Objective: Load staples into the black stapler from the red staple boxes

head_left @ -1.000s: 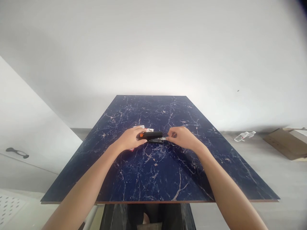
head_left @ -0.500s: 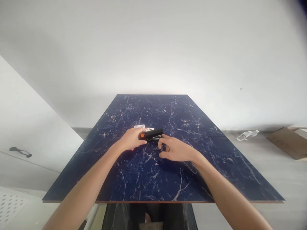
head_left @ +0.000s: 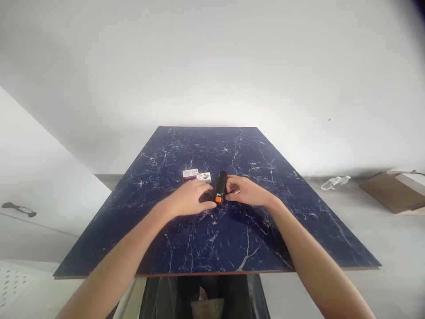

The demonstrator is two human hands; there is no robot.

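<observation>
A black stapler (head_left: 222, 184) with an orange patch at its near end stands between my hands over the middle of the table, pointing away from me. My left hand (head_left: 191, 198) has its thumb against the near left end, with the fingers curved along that side. From the right, my right hand (head_left: 247, 190) grips the stapler's side with bent fingers; its fingertips are partly hidden. Just beyond my left hand lie a small white box (head_left: 203, 177) with a dark picture and a white-and-red box (head_left: 190, 173).
The dark blue marble-patterned table (head_left: 206, 248) reaches to a pale wall (head_left: 212, 66). On the floor at right are a clear plastic bottle (head_left: 334, 182) and an open cardboard box (head_left: 387, 191). A white cabinet door with a dark handle (head_left: 20, 209) stands at left.
The stapler has turned from lying crosswise to pointing away from me. My right hand has moved up against its side, my left hand has shifted right, and the small boxes show more fully.
</observation>
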